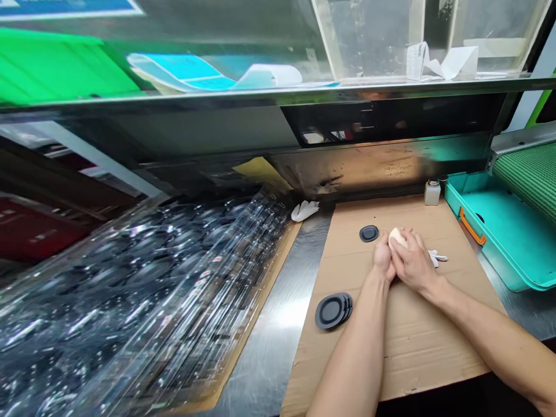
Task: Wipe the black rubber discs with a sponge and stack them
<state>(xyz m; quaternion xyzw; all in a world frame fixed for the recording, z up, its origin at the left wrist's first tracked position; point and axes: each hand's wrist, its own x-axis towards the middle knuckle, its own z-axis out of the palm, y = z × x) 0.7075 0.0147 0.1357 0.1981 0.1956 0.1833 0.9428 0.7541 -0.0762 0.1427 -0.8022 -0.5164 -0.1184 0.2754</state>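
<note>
My two hands meet over the middle of a brown cardboard sheet (417, 330). My right hand (412, 263) is curled over a small white rounded object (396, 236), its fingers wrapped round it. My left hand (382, 258) is closed and pressed against the right one from the left; what it holds is hidden. A single black round disc (369, 233) lies just left of the hands. A short stack of black discs (333, 310) sits nearer me, left of my left forearm. A white scrap (438, 258) pokes out to the right of my right hand.
A big pile of clear plastic trays with black parts (130, 313) fills the left. A teal bin (499, 237) with an orange handle stands right, beside a green belt (530, 174). A small white bottle (432, 192) and a crumpled white cloth (304, 210) lie at the back.
</note>
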